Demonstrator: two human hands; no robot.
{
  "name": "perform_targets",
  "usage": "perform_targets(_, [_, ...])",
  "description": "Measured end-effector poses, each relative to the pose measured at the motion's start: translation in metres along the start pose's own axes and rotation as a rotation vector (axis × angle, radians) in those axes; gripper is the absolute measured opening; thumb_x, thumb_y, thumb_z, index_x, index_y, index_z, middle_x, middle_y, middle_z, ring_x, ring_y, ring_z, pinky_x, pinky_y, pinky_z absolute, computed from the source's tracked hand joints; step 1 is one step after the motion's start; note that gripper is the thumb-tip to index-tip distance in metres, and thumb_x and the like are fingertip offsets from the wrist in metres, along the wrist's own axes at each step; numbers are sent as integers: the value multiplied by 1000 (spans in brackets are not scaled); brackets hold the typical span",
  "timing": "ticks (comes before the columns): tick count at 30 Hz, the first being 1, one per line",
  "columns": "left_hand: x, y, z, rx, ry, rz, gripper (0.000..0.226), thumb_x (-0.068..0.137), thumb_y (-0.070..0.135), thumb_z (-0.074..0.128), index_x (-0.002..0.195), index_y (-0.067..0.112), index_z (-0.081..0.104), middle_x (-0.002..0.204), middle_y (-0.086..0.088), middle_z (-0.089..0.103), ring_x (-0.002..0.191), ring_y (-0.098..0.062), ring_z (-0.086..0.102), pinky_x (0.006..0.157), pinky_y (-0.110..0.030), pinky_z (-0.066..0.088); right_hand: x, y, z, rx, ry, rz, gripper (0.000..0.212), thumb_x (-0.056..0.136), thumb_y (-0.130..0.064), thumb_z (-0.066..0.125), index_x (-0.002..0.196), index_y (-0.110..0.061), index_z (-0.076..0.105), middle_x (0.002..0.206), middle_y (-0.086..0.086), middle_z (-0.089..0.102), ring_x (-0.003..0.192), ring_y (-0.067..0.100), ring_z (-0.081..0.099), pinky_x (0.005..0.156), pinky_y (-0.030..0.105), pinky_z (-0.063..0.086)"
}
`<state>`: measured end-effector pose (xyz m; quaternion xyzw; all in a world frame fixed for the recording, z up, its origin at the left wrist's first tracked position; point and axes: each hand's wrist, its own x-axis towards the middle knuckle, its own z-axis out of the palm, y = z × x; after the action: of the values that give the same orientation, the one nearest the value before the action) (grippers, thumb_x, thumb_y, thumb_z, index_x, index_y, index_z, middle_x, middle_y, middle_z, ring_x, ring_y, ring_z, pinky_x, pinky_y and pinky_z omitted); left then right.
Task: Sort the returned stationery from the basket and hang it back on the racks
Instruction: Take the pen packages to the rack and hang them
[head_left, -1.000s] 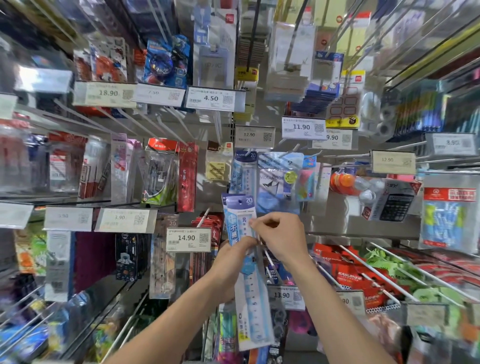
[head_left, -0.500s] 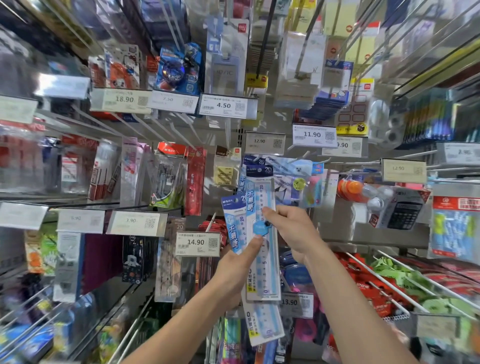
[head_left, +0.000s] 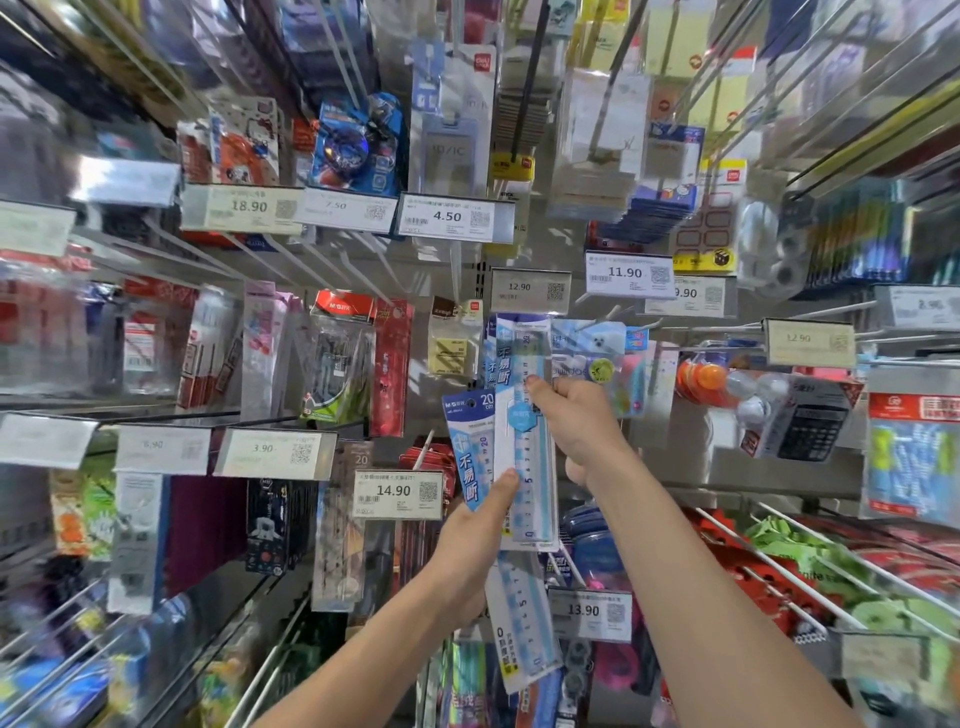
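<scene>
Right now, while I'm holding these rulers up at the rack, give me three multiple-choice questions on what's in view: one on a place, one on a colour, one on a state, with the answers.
1. Which price tag hangs just above the raised ruler pack?
A 18.90
B 12.90
C 3.90

2. The raised ruler pack and the lower ruler pack are mostly:
A red
B green
C light blue and white

3. The right hand is:
A pinching the raised ruler pack
B open and empty
C curled and holding nothing

Answers:
1 B, the 12.90 tag sits directly over the pack's top.
2 C, both packs show pale blue print on white.
3 A, its fingers curl on the pack's right edge.
</scene>
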<state>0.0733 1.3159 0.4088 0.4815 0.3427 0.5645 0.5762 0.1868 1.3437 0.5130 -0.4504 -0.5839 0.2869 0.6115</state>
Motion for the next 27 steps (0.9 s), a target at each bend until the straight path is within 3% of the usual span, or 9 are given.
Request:
perform_targets(5, [1, -2, 1, -28, 5, -45, 39, 95, 49, 67, 125, 24, 69, 108, -8, 79, 99, -33, 76, 95, -57, 58, 2, 5, 3, -44, 48, 58, 41, 100, -31, 63, 108, 9, 67, 113, 29, 67, 110, 35, 64, 101, 56, 47])
perform_targets(9, [0, 0, 2, -23, -3, -41, 25, 100, 48, 61, 116, 30, 67, 92, 4, 81, 81, -18, 78, 68, -32, 60, 19, 9, 8, -72, 80, 96, 30, 95, -30, 68, 99, 0, 69, 106, 23, 72, 104, 37, 67, 98, 50, 51])
perform_targets(11, [0, -1, 0, 17, 35, -45, 26, 98, 49, 64, 117, 31, 65, 99, 5, 80, 91, -18, 76, 79, -35, 59, 29, 11, 8, -75, 97, 139, 31, 93, -32, 71, 108, -6, 64, 108, 16, 68, 102, 33, 64, 97, 45, 53])
perform_targets(13, [1, -1, -1, 33, 60, -57, 54, 86, 56, 72, 130, 27, 60, 120, 0, 73, 112, -24, 69, 104, -46, 52, 41, 16, 8, -87, 128, 167, 44, 87, -37, 75, 116, -9, 58, 114, 10, 64, 105, 30, 62, 93, 41, 54])
perform_targets(15, [1, -2, -2, 9, 52, -55, 74, 72, 61, 72, 136, 27, 55, 130, -8, 68, 121, -32, 65, 109, -53, 47, 51, 21, 7, -100, 165, 169, 32, 88, -34, 76, 100, -13, 54, 110, 9, 63, 100, 28, 61, 84, 36, 50])
perform_targets(16, [1, -2, -2, 3, 48, -59, 74, 73, 60, 72, 136, 26, 54, 129, -12, 68, 118, -33, 66, 106, -53, 49, 54, 23, 7, -99, 173, 184, 30, 89, -32, 76, 92, -15, 51, 108, 10, 63, 99, 28, 61, 83, 35, 49])
perform_targets(20, [11, -11, -7, 55, 41, -99, 59, 90, 52, 64, 136, 19, 46, 89, -11, 68, 64, -19, 63, 73, -37, 50, 62, 21, 8, -201, 211, 245, 39, 91, -37, 75, 80, -17, 44, 98, 9, 67, 93, 26, 63, 85, 34, 49])
perform_targets(24, [11, -9, -9, 76, 60, -134, 44, 98, 43, 59, 120, 5, 55, 82, -12, 60, 57, -17, 56, 52, -28, 49, 72, 23, 12, -298, 195, 292, 49, 88, -50, 73, 109, -9, 56, 118, 13, 67, 110, 31, 64, 100, 43, 53])
perform_targets(27, [12, -12, -10, 81, 79, -134, 41, 96, 44, 60, 110, 5, 61, 84, -11, 62, 63, -18, 56, 58, -29, 49, 72, 24, 11, -408, 162, 320, 71, 92, -58, 65, 136, -5, 50, 138, 14, 58, 126, 32, 57, 108, 40, 47])
